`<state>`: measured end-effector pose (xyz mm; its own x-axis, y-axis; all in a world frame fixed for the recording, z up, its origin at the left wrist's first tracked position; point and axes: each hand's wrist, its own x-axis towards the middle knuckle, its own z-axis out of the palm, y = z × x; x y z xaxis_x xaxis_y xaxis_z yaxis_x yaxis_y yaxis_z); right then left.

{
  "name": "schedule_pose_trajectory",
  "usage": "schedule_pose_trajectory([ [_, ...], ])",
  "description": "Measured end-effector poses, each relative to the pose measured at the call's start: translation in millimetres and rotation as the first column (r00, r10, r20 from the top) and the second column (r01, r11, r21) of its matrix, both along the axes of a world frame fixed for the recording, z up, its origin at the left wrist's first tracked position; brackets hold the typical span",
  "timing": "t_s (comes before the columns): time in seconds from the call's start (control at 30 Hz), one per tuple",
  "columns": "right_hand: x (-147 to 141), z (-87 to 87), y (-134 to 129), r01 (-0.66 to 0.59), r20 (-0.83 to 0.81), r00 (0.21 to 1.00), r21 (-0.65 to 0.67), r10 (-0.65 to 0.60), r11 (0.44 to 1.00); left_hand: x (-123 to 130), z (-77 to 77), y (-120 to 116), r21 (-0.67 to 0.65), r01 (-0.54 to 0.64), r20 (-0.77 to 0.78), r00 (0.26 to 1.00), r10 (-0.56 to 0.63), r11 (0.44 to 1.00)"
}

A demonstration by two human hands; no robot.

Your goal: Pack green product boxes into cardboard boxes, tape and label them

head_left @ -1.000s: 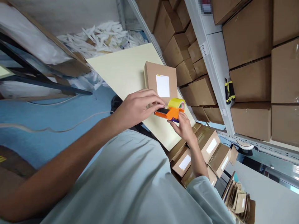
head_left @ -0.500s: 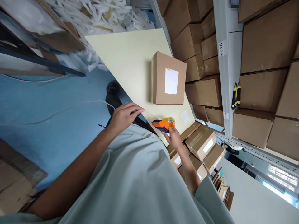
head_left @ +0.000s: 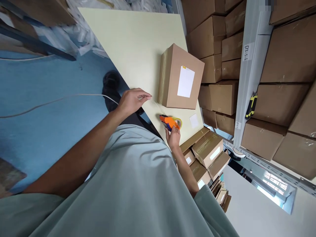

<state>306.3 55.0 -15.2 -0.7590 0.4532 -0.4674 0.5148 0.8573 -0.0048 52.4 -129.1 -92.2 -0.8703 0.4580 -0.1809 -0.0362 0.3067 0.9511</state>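
Observation:
A brown cardboard box (head_left: 172,82) with a white label (head_left: 186,82) rests on the cream table (head_left: 138,42). My right hand (head_left: 173,137) grips an orange and blue tape dispenser (head_left: 170,121) with a yellow-edged roll, at the table's near edge below the box. My left hand (head_left: 133,101) is raised at the table's left edge, its fingertips pinched together and pointing toward the box. Whether anything thin is between those fingertips is too small to make out. A white paper square (head_left: 194,120) lies on the table right of the dispenser.
Shelves with stacked cartons (head_left: 223,98) stand along the right, with yellow-black cutters (head_left: 251,106) on the shelf beam. Small boxes (head_left: 207,149) sit beyond the table's near end. A thin cable (head_left: 61,98) crosses the blue floor; white packing strips lie behind.
The view has shifted. My right hand with the dispenser is lower against the box, which now stands turned slightly, showing more of its taped left side. My left hand keeps its pinch.

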Motion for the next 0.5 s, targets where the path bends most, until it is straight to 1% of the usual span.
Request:
schedule_pose_trajectory([
  [0.1,-2.3,-9.5,-9.3,0.001,-0.006,1.000,0.035,-0.001,0.999,-6.0,-1.0,8.0,-0.002,-0.027,-0.010,1.000,0.026,1.000],
  [0.23,-5.0,-19.4,-20.0,0.032,-0.048,0.998,0.045,-0.030,0.998,-10.4,-1.1,28.8,-0.009,-0.075,-0.017,0.997,0.075,0.997],
  [0.37,-7.6,-22.1,-25.5,0.064,-0.060,0.996,0.064,-0.060,0.996,-6.8,0.7,49.9,0.008,-0.119,-0.009,0.993,0.119,0.993],
  [0.5,-9.4,-21.5,-29.8,0.064,-0.057,0.997,0.080,-0.059,0.995,3.2,7.1,63.4,0.000,-0.169,0.027,0.985,0.169,0.986],
])
